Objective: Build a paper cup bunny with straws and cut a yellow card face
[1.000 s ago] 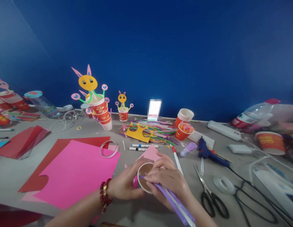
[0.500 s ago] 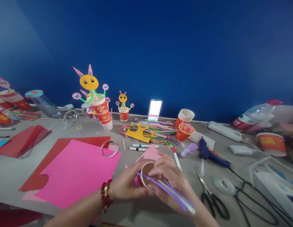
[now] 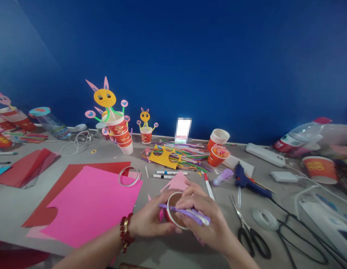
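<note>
Held low between both hands: a cup (image 3: pixel 176 198), tilted, with its mouth facing up and its brown inside showing. Wrapped around its left side by the left hand (image 3: pixel 149 220), thumb along the near side, other fingers mostly hidden behind; not clenched, just closed on the cup. Pinched between thumb and fingertips of the right hand (image 3: pixel 215 226), right across the mouth: several purple and white stems (image 3: pixel 190 214), their far ends poking past the rim towards the left thumb. Impossible to tell whether resting on the rim or just above it. Directly beyond the grip, pale paper (image 3: pixel 177 181), then two pens (image 3: pixel 173 173), then a yellow cut-out (image 3: pixel 164 158) against a heap of loose stems (image 3: pixel 192 151). Left of the grip, a pink sheet (image 3: pixel 97 205) with a ring (image 3: pixel 129 185) on its corner. Right of the grip, scissors (image 3: pixel 244 225); farther right, tape (image 3: pixel 256 218).
</note>
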`<state>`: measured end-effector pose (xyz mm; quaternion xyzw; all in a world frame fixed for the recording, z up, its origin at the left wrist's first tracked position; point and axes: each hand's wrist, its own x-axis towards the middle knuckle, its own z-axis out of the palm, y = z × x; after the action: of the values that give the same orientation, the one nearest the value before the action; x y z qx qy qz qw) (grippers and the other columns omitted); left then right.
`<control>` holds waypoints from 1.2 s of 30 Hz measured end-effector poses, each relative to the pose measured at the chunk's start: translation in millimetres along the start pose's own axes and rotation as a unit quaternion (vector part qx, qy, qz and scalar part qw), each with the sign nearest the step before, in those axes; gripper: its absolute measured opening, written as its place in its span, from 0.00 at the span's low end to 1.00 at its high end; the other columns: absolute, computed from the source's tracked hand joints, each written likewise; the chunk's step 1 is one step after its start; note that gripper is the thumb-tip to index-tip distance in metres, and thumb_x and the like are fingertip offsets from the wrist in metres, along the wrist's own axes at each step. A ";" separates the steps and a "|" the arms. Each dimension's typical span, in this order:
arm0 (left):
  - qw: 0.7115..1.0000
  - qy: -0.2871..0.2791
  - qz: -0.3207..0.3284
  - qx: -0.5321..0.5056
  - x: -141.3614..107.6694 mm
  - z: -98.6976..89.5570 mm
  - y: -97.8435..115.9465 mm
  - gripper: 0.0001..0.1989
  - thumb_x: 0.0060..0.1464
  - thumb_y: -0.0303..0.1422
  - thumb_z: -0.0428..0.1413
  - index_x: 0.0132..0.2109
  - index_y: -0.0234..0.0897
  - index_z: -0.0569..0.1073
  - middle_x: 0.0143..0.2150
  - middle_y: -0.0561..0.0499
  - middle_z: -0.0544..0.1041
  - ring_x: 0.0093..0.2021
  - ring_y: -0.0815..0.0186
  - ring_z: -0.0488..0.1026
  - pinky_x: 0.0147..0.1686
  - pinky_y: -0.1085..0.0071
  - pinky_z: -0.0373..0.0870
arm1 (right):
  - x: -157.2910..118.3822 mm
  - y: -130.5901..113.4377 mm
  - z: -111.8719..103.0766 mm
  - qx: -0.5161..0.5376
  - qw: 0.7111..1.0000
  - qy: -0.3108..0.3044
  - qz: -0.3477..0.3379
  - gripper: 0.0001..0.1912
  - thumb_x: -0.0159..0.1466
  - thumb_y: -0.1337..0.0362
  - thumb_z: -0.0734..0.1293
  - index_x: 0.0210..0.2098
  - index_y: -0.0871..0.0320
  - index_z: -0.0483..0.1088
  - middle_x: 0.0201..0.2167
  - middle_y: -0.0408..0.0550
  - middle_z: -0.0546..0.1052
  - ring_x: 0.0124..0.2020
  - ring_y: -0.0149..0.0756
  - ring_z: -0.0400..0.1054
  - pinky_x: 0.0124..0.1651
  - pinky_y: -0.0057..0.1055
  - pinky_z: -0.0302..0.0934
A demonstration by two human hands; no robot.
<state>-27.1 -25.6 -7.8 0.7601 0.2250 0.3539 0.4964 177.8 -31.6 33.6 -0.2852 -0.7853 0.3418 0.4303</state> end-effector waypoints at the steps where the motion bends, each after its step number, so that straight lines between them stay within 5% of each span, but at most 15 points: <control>1: 1.000 0.004 0.001 -0.005 -0.7 0.0 -0.6 0.33 0.54 0.40 0.64 0.63 0.41 0.64 0.62 0.39 0.69 0.63 0.49 0.66 0.62 0.52 0.61 | 0.0 -0.3 -1.0 0.002 1.000 -0.002 0.002 0.04 0.64 0.67 0.69 0.38 0.52 0.74 0.33 0.44 0.79 0.36 0.38 0.70 0.42 0.34 0.65; 8: 0.993 0.030 -0.071 -0.095 -6.1 -1.2 -4.4 0.35 0.55 0.43 0.63 0.65 0.38 0.63 0.62 0.39 0.70 0.61 0.49 0.66 0.61 0.54 0.63 | 1.7 -0.6 -23.6 0.007 0.999 0.023 0.031 0.14 0.64 0.68 0.69 0.49 0.51 0.72 0.46 0.49 0.78 0.50 0.43 0.70 0.53 0.36 0.63; 18: 0.993 0.017 -0.061 -0.101 -4.6 -4.2 -1.4 0.29 0.56 0.44 0.61 0.60 0.35 0.67 0.56 0.40 0.74 0.54 0.53 0.71 0.57 0.59 0.65 | 5.0 3.2 -32.9 0.036 0.993 -0.035 0.104 0.02 0.62 0.69 0.71 0.31 0.58 0.76 0.27 0.43 0.75 0.29 0.33 0.67 0.35 0.27 0.61; 26: 1.000 0.003 -0.008 -0.006 -2.0 -4.6 -0.3 0.32 0.52 0.40 0.64 0.62 0.38 0.66 0.58 0.40 0.74 0.55 0.52 0.73 0.60 0.58 0.64 | -3.3 13.9 -22.5 0.112 0.981 -0.040 0.153 0.03 0.62 0.66 0.71 0.33 0.58 0.79 0.26 0.45 0.78 0.27 0.33 0.68 0.30 0.27 0.60; 36: 0.999 0.025 -0.020 0.041 -7.6 -7.5 -5.5 0.36 0.50 0.41 0.65 0.64 0.39 0.63 0.59 0.40 0.74 0.57 0.51 0.72 0.60 0.57 0.66 | -5.1 13.2 -20.7 0.058 0.985 -0.033 0.161 0.05 0.63 0.64 0.71 0.35 0.57 0.80 0.29 0.46 0.80 0.31 0.36 0.73 0.35 0.29 0.66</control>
<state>-37.6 -24.2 -13.2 0.7658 0.2669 0.3533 0.4663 200.3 -21.4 28.9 -0.3712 -0.7214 0.4609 0.3597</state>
